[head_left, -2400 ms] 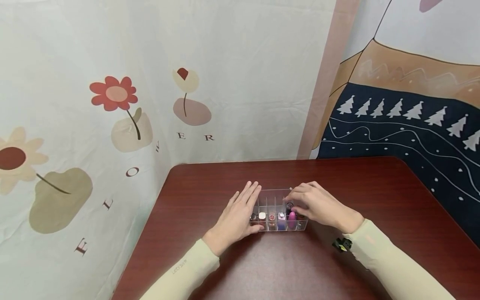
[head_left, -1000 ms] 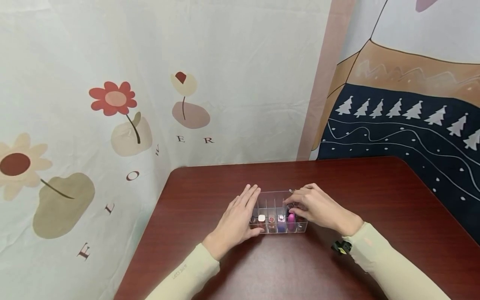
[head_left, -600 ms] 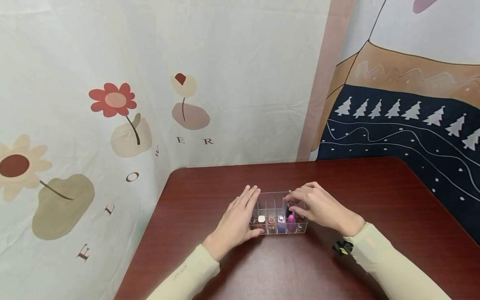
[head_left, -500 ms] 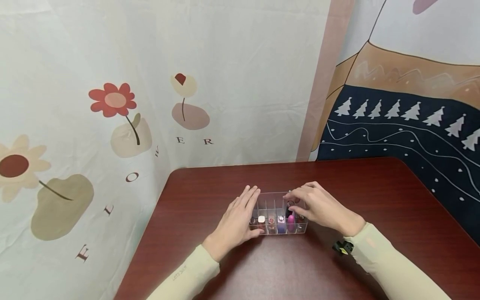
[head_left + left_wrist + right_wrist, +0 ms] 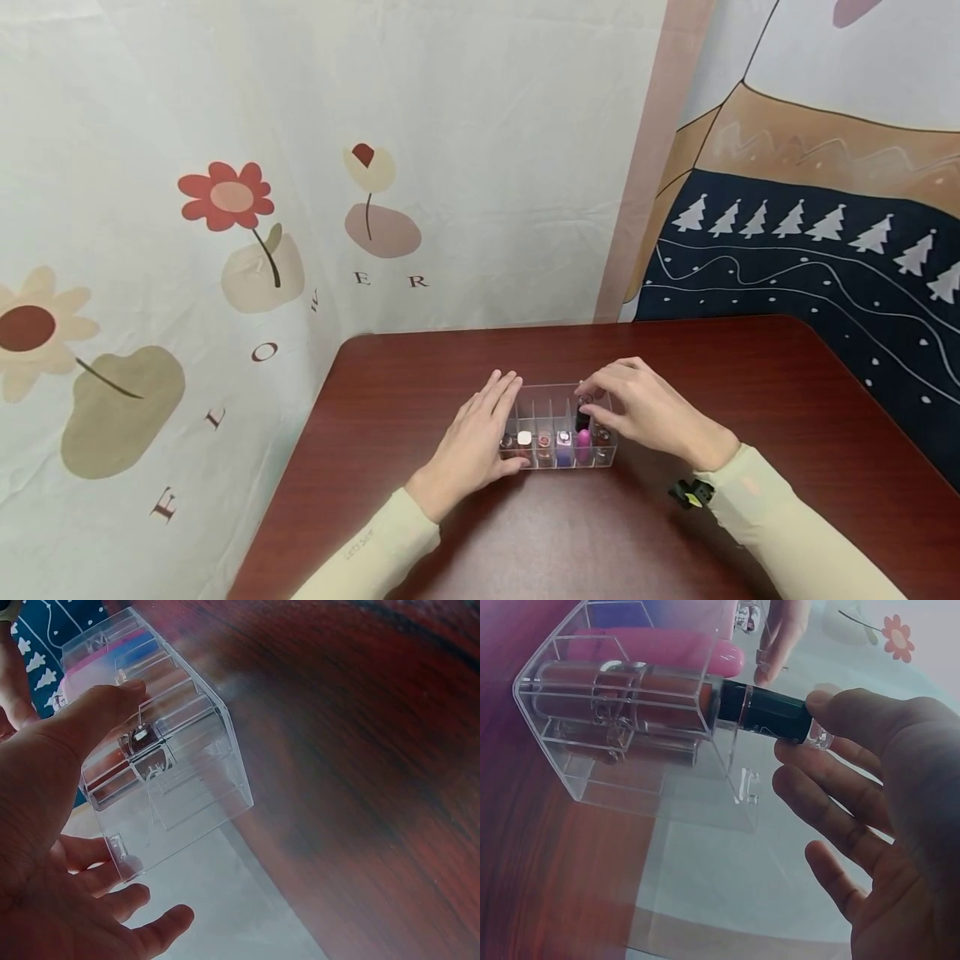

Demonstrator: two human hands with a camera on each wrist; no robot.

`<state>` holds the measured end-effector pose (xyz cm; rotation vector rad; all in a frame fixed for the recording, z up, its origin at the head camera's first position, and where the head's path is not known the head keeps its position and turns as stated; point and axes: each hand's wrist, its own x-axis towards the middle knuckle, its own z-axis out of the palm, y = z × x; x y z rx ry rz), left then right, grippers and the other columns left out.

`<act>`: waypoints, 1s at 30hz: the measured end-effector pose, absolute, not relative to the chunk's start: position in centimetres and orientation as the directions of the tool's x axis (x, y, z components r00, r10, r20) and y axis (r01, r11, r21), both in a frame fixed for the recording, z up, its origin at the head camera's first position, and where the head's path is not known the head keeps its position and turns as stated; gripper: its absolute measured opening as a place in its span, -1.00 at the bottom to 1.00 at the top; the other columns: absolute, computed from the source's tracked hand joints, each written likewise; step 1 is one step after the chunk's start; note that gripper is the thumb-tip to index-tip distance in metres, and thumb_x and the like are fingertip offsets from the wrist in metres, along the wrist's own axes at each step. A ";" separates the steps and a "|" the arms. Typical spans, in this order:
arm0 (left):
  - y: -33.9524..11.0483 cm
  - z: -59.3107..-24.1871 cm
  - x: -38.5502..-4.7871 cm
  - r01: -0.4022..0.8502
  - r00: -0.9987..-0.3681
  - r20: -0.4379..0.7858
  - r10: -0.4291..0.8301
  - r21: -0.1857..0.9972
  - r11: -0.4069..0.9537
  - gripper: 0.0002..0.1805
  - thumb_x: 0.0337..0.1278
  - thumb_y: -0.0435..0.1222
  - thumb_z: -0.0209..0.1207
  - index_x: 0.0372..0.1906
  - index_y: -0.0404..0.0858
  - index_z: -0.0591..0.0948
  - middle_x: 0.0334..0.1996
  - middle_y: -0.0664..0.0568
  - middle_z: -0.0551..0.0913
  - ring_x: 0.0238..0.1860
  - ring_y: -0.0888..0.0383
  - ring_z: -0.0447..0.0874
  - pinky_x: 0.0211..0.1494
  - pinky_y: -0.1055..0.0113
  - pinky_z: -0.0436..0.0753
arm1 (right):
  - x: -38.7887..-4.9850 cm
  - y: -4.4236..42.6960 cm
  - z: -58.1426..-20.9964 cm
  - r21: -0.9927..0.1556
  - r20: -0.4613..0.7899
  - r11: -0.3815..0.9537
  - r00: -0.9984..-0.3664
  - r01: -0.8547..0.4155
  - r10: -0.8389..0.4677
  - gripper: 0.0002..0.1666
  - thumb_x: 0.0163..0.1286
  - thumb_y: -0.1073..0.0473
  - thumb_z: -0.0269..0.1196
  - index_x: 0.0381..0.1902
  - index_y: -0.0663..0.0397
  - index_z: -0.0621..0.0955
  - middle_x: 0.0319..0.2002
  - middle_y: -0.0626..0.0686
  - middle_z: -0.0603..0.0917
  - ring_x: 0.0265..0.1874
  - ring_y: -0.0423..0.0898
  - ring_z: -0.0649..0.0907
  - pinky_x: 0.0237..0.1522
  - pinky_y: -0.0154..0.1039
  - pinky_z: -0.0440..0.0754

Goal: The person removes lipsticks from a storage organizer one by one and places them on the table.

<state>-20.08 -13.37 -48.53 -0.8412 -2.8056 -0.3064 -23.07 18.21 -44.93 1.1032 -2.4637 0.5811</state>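
Note:
A clear plastic compartment organizer stands on the table, holding several lipsticks in its front row. My left hand rests against its left end, with fingers straight along the side and the thumb across the front. My right hand pinches the clear-tipped end of a black lipstick tube between thumb and index finger. That tube sticks partway out of a back-row compartment near the right end; its lower part is behind the walls. In front of it is a bright pink tube. The other right fingers hang loosely apart.
A purple-blue tube, a white-topped one and a reddish-topped one sit in the front compartments. The dark red table meets a flower-printed cloth behind and a tree-patterned navy cloth at right.
My right hand has shifted slightly to the right and up, and more of the black tube shows above the organizer. The left hand stays in place.

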 end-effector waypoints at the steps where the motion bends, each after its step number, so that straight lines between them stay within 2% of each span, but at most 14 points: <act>1: -13.4 -48.5 -20.1 0.560 -0.818 0.246 0.519 0.139 0.817 0.48 0.02 0.17 0.81 0.87 -0.33 0.21 0.86 -0.21 0.31 0.88 -0.26 0.28 0.77 -0.28 0.58 | -23.1 18.3 -44.9 -0.211 0.500 0.605 -0.617 -0.767 -0.608 -0.68 0.36 0.15 0.74 0.04 -0.03 0.92 -0.11 -0.14 0.95 -0.06 -0.17 0.86 0.36 0.18 0.73; 12: -13.3 -48.6 -20.2 0.553 -0.824 0.238 0.515 0.134 0.822 0.48 0.02 0.17 0.81 0.88 -0.31 0.20 0.88 -0.17 0.29 0.89 -0.24 0.28 0.79 -0.24 0.56 | -23.5 18.8 -44.5 -0.176 0.569 0.588 -0.569 -0.789 -0.593 -0.63 0.29 0.24 0.76 0.02 -0.02 0.90 -0.10 -0.11 0.95 -0.02 -0.07 0.87 0.30 0.16 0.73; 21: -13.4 -48.7 -20.2 0.558 -0.819 0.245 0.520 0.127 0.820 0.49 0.01 0.16 0.82 0.87 -0.34 0.21 0.87 -0.18 0.30 0.88 -0.24 0.30 0.80 -0.22 0.56 | -23.6 19.4 -43.7 -0.186 0.593 0.592 -0.570 -0.784 -0.569 -0.61 0.30 0.25 0.74 0.06 -0.04 0.90 -0.07 -0.12 0.95 0.02 -0.07 0.87 0.30 0.08 0.70; 30: -13.4 -48.6 -20.1 0.558 -0.818 0.248 0.519 0.126 0.820 0.48 0.01 0.16 0.82 0.87 -0.33 0.22 0.86 -0.19 0.32 0.89 -0.21 0.29 0.78 -0.22 0.59 | -23.8 20.3 -43.0 -0.178 0.632 0.612 -0.567 -0.770 -0.529 -0.55 0.25 0.30 0.76 0.09 0.03 0.88 -0.03 -0.03 0.95 0.05 0.00 0.86 0.29 0.04 0.66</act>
